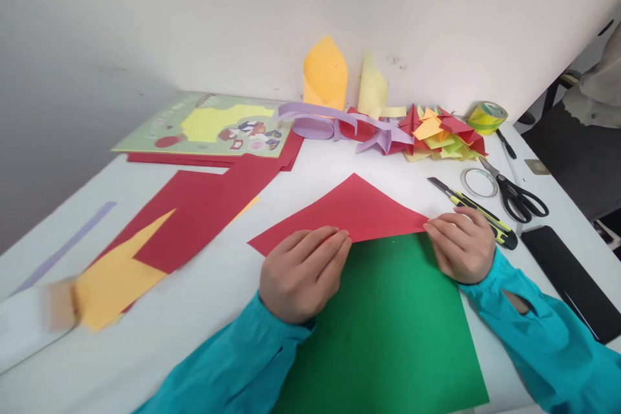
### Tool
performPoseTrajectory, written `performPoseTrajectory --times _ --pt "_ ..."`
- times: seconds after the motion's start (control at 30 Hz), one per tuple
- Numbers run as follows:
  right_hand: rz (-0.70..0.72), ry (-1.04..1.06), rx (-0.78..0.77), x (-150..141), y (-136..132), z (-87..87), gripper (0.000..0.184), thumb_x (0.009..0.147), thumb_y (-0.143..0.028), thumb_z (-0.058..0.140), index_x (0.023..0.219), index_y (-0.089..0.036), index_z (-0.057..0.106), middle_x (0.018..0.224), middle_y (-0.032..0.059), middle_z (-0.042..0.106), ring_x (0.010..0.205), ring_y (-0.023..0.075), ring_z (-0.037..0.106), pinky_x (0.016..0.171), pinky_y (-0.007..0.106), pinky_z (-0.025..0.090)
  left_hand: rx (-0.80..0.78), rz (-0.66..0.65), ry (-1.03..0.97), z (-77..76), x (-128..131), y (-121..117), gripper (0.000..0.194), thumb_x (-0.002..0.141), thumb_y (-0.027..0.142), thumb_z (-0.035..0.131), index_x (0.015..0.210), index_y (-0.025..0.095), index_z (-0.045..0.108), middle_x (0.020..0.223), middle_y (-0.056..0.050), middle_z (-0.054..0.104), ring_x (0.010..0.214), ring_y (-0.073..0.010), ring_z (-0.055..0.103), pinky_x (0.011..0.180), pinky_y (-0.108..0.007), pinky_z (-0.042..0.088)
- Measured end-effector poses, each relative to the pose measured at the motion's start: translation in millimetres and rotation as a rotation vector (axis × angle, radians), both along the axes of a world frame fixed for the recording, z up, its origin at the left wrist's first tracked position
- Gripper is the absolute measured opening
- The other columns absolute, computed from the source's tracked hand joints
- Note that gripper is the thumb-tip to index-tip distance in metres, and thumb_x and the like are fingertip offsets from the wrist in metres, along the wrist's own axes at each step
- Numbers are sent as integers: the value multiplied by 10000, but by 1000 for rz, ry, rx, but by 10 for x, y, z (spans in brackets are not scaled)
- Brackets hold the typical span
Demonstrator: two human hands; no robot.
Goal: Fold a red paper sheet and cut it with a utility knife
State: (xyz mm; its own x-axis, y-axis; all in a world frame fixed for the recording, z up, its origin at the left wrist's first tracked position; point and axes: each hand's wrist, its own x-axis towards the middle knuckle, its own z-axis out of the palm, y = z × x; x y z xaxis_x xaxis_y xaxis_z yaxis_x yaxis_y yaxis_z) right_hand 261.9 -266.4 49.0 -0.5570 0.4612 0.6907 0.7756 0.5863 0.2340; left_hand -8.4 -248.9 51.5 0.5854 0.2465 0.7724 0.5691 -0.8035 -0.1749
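A sheet of red paper [349, 210], its far edge rising to a point, is held between my two hands. My left hand [305, 272] pinches its near edge around the middle, thumb hidden behind the curled fingers. At the paper's right corner my right hand [460, 242] closes its fingertips on it. Beneath lies a large sheet of green paper [388, 323], partly covered by the red paper and my left forearm. A utility knife [478, 210] lies just beyond my right hand.
Scissors [517, 191], a tape roll [479, 182] and a black case [572, 278] lie to the right. Folded paper shapes [444, 132] and paper rolls [325, 74] line the wall. Left are red sheets [204, 207], orange paper [121, 284] and a printed pad [160, 123].
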Motion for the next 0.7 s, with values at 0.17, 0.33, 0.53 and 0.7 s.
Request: performPoseTrajectory --times 0.17,0.33,0.53,0.7 --pt "-82 40 20 129 47 40 130 739 -119 632 861 -160 648 779 37 714 727 166 621 757 341 454 -5 31 18 -23 -23 13 135 748 15 647 868 76 639 795 -102 718 744 -237 676 610 -348 537" --pt "39 39 -150 -77 -79 -4 222 792 -185 631 1010 -142 640 932 64 716 891 195 621 857 396 434 -67 -41 69 -102 60 -61 142 843 68 525 874 104 660 850 -82 724 782 -221 677 625 -339 542" --pt "109 -20 -365 -378 -277 -275 339 883 -358 517 1066 -101 643 1124 118 662 1045 265 562 900 443 415 -178 42 225 -276 281 -325 217 886 128 474 908 94 687 998 -126 704 940 -263 660 720 -365 554" --pt "-8 -22 -395 -450 -378 -306 369 895 -361 499 1093 -85 642 1172 130 640 1035 265 543 870 430 416 -324 178 253 -365 394 -545 300 920 214 445 1052 49 658 1186 -169 624 1139 -309 561 923 -418 480"
